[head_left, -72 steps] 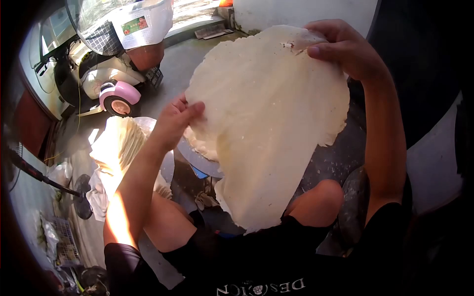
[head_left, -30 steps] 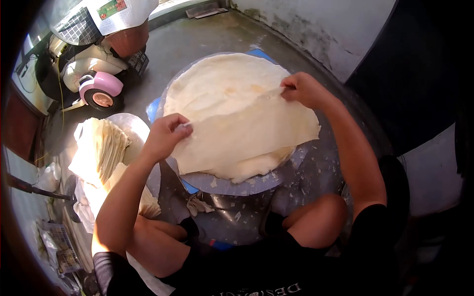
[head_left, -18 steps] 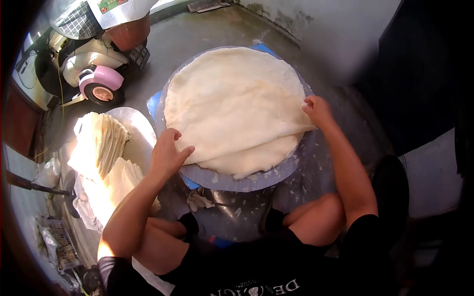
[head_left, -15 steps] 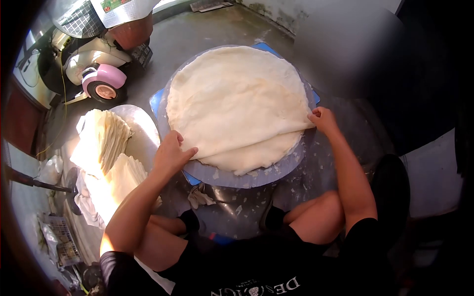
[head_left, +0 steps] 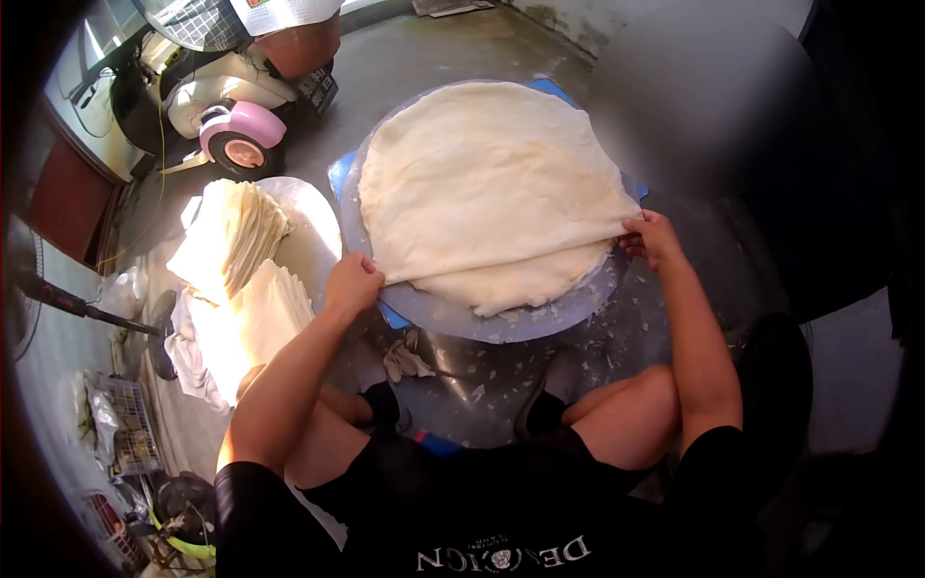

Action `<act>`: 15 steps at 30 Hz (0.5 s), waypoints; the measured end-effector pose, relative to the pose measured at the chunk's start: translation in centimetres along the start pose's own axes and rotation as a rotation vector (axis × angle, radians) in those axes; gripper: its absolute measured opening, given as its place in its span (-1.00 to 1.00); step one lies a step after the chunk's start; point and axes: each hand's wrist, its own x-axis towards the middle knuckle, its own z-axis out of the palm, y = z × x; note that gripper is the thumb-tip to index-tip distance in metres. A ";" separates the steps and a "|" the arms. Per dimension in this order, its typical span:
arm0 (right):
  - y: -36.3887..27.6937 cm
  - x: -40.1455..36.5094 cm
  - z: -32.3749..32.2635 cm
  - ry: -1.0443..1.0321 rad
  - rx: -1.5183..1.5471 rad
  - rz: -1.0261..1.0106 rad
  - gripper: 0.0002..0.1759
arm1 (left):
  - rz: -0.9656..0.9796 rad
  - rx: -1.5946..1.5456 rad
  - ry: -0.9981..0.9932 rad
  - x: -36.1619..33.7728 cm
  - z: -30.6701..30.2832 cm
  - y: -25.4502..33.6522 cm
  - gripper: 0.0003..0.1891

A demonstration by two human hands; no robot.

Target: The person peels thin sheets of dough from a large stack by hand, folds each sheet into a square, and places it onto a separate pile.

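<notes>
A wide stack of thin, pale round dough sheets (head_left: 491, 183) lies on a round grey board (head_left: 540, 326) in front of me. The near edge of the top dough sheet (head_left: 511, 252) is lifted and stretched in a nearly straight line between my hands. My left hand (head_left: 355, 284) pinches its left corner, just past the board's edge. On the other side, my right hand (head_left: 655, 238) grips the right corner between thumb and fingers, drawing it out to a point. Below that taut edge, the ragged rim of the lower sheets (head_left: 511, 287) shows.
Left of the board, folded stacks of dough sheets (head_left: 236, 241) rest on a second round board (head_left: 313, 217). Blue corners of a support (head_left: 340, 173) stick out underneath. A pink-and-black wheeled thing (head_left: 243, 135) stands at the back left. Pale scraps dot the floor, near a crumpled cloth (head_left: 407, 362).
My left fingers have closed tighter on the sheet's corner. The near edge is pulled straighter, and its right corner is drawn further out. The whole view has shifted slightly.
</notes>
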 end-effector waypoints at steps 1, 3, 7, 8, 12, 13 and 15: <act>-0.3 -0.1 0.0 0.000 0.028 0.007 -0.83 | -0.002 0.000 0.003 0.0 0.0 -0.1 -0.76; -0.4 0.0 -0.2 -0.004 0.057 0.014 -0.83 | -0.091 -0.232 -0.052 -0.1 -0.1 -0.3 -0.83; -0.9 0.2 -0.3 -0.026 0.225 -0.032 -0.88 | -0.304 -0.676 -0.047 -0.6 -0.6 0.3 -0.85; -1.1 0.2 -0.3 -0.017 0.280 -0.051 -0.88 | -0.323 -0.828 -0.034 -0.4 -0.8 -0.1 -0.83; -0.8 1.0 -0.5 -0.033 0.368 -0.072 -0.89 | -0.286 -1.095 -0.008 0.8 -2.3 -1.0 -0.77; -0.8 1.2 -0.5 -0.016 0.389 -0.057 -0.89 | -0.284 -1.096 -0.004 0.7 -2.7 -0.8 -0.77; -0.8 1.5 -0.6 -0.002 0.412 -0.044 -0.90 | -0.190 -1.218 0.036 0.5 -3.6 -0.6 -0.80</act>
